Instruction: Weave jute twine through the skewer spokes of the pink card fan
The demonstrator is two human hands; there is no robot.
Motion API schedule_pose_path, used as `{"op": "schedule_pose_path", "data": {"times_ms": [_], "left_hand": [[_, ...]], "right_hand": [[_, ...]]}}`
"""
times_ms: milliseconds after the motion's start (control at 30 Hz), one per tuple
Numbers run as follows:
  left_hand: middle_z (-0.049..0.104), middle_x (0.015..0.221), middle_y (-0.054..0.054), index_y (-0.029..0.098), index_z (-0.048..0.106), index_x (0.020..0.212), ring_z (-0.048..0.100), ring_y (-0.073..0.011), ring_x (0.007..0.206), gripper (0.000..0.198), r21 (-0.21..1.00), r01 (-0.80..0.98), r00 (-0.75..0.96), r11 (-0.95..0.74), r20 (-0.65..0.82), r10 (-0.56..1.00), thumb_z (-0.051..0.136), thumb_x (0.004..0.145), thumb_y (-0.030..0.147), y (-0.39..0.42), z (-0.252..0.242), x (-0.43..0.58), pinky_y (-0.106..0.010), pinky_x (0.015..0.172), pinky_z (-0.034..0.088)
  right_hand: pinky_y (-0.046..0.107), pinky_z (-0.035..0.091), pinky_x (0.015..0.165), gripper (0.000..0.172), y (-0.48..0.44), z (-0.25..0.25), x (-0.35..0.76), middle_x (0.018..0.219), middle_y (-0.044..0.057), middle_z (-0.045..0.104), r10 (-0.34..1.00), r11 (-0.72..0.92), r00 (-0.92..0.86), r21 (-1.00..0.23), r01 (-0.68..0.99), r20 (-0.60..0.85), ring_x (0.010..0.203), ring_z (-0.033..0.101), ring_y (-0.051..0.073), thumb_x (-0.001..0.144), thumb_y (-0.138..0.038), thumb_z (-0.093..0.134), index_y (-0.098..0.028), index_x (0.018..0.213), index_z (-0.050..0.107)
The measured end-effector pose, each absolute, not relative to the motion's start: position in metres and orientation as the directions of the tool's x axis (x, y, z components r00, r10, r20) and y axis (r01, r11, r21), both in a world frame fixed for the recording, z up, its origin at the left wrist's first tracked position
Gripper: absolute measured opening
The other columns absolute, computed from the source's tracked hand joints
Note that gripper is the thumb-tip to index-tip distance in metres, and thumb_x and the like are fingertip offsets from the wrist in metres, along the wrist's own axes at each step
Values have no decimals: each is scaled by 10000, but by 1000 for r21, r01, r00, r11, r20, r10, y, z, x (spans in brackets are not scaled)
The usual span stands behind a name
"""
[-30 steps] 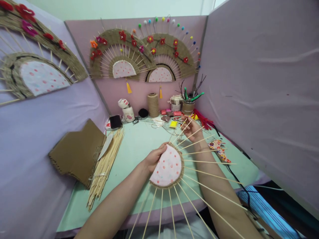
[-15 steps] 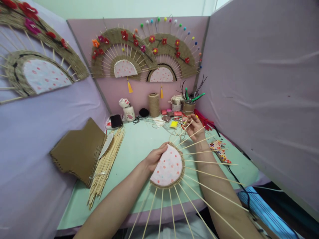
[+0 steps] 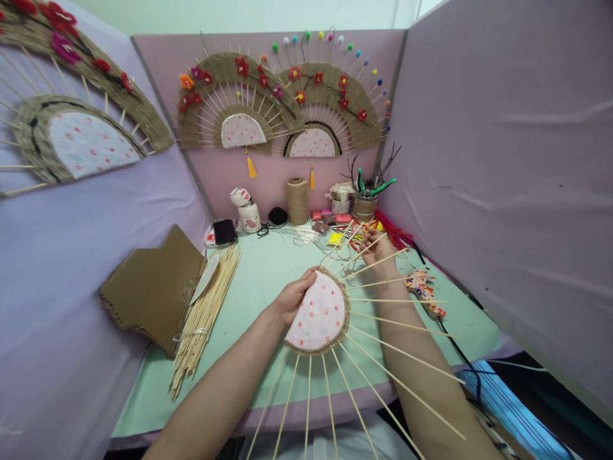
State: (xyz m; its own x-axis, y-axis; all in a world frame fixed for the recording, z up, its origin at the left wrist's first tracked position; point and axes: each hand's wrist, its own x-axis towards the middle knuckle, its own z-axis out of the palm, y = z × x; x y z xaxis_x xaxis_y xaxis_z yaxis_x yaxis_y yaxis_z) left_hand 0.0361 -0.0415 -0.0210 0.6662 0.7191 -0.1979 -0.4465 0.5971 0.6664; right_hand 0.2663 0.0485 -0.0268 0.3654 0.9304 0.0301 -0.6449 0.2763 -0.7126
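My left hand (image 3: pixel 290 297) grips the left edge of a half-made fan (image 3: pixel 318 314): a pink dotted fabric half-disc rimmed with jute, thin bamboo sticks (image 3: pixel 383 319) radiating out toward me and to the right. The fan is held up above the green table (image 3: pixel 268 275). My right hand (image 3: pixel 376 248) reaches behind the upper sticks with its fingers curled, pinching what looks like a thin jute thread, partly hidden by the sticks.
A bundle of bamboo sticks (image 3: pixel 205 313) and cardboard pieces (image 3: pixel 153 287) lie at the left. At the back stand a jute spool (image 3: pixel 297 200), a tool cup with pliers (image 3: pixel 364 203), a white jar (image 3: pixel 248 216) and a phone (image 3: pixel 223 232). Patterned fabric scraps (image 3: pixel 424 291) lie right. Finished fans (image 3: pixel 268 102) hang on the partitions.
The fan has moved slightly left and up with my left hand. My right hand has shifted a little farther back behind the sticks.
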Motion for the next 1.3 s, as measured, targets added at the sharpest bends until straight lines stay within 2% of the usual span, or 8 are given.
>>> {"op": "schedule_pose_path", "data": {"times_ms": [233, 400, 467, 633, 800, 933, 1100, 1300], "left_hand": [[618, 832, 3, 229, 532, 1059, 607, -119, 684, 317, 816, -477, 444, 326, -96, 891, 641, 770, 299, -30, -8, 20, -257, 665, 495], [598, 784, 26, 237, 518, 1058, 567, -95, 607, 370, 868, -459, 283, 188, -58, 957, 670, 734, 331, -22, 1, 7, -219, 579, 470], [593, 758, 34, 246, 500, 1075, 558, -94, 583, 403, 881, -448, 238, 154, -48, 970, 673, 725, 350, -21, 3, 4, -220, 562, 463], [586, 723, 45, 247, 473, 1084, 538, -87, 539, 444, 898, -436, 137, 67, -8, 991, 674, 711, 379, -19, 5, 0, -205, 520, 437], [564, 671, 52, 261, 437, 1118, 523, -98, 507, 486, 916, -401, 86, -11, 50, 995, 658, 716, 419, -20, 5, 0, -209, 483, 421], [555, 674, 55, 278, 423, 1127, 504, -93, 484, 480, 920, -388, 76, -50, 86, 993, 643, 728, 431, -21, 5, 0, -206, 466, 403], [526, 632, 65, 277, 415, 1105, 480, -92, 464, 448, 927, -371, 70, -59, 91, 993, 625, 742, 433, -22, 7, 0, -202, 450, 388], [535, 642, 62, 273, 421, 1097, 500, -98, 484, 449, 929, -367, 58, -56, 83, 995, 632, 733, 429, -23, 7, 0, -205, 464, 395]], "right_hand": [[198, 179, 324, 58, 49, -33, 259, 436, -68, 427, 885, 189, 466, -925, -328, 16, 347, 261, 48, 641, -220, 596, -181, 626, 556], [241, 306, 455, 177, 34, -28, 241, 516, -18, 520, 963, 135, 211, -976, 171, 170, 486, 420, 106, 658, -340, 635, -172, 694, 679], [252, 321, 495, 239, 28, -27, 236, 551, -1, 542, 981, 133, 106, -960, 246, 163, 527, 443, 118, 672, -397, 644, -167, 708, 697], [246, 296, 484, 265, 22, -27, 232, 617, 26, 583, 989, 142, 7, -958, 249, 148, 532, 431, 108, 683, -421, 645, -162, 685, 701], [225, 208, 424, 269, 16, -24, 232, 468, -30, 452, 978, 69, -208, -972, 223, 22, 439, 316, 72, 672, -425, 665, -161, 625, 665], [220, 181, 418, 273, 10, -22, 231, 498, -27, 469, 927, 78, -373, -958, 275, -32, 445, 323, 66, 677, -430, 670, -159, 640, 673], [217, 170, 413, 260, 14, -26, 232, 492, -36, 446, 933, 34, -354, -966, 257, -61, 440, 319, 63, 676, -415, 677, -158, 646, 656], [225, 156, 411, 328, 19, -23, 231, 474, -67, 364, 974, 14, -224, -999, -42, 23, 421, 232, 49, 636, -436, 709, -175, 569, 522]]}}
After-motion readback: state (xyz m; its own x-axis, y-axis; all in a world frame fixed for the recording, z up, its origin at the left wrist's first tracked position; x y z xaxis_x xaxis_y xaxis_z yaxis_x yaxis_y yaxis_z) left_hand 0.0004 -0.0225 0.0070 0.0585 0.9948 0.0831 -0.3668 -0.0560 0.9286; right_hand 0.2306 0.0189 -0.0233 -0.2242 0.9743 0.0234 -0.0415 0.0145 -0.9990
